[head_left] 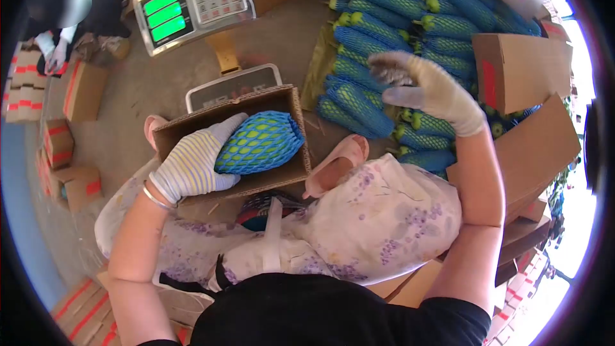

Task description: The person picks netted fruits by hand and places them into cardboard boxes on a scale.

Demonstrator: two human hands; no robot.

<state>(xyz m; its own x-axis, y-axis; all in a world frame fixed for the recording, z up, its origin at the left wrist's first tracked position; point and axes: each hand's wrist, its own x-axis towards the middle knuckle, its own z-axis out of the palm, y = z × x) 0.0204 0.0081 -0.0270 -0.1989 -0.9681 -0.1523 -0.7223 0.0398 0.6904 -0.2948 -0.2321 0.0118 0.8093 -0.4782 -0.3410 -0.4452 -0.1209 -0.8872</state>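
My left hand [197, 160], in a striped work glove, grips a thick green gourd-like vegetable [261, 143] in a blue net sleeve. It is over the opening of a cardboard box [295, 176], whose inside is partly hidden by the hand and vegetable. The box sits on the platform of a scale [234, 86]. My right hand [430, 88], gloved with darkened fingertips, is raised with fingers apart and nothing in it. Below that hand lie rows of similar long green vegetables [384, 25] in blue nets, stems showing at their ends.
The scale's display [168, 16] glows green beyond the box. Cardboard boxes [528, 70] stand to the right of the rows, and taped cartons [25, 83] are stacked far left. Another person [80, 3] is at the upper left. A pink shoe [336, 163] is beside the box.
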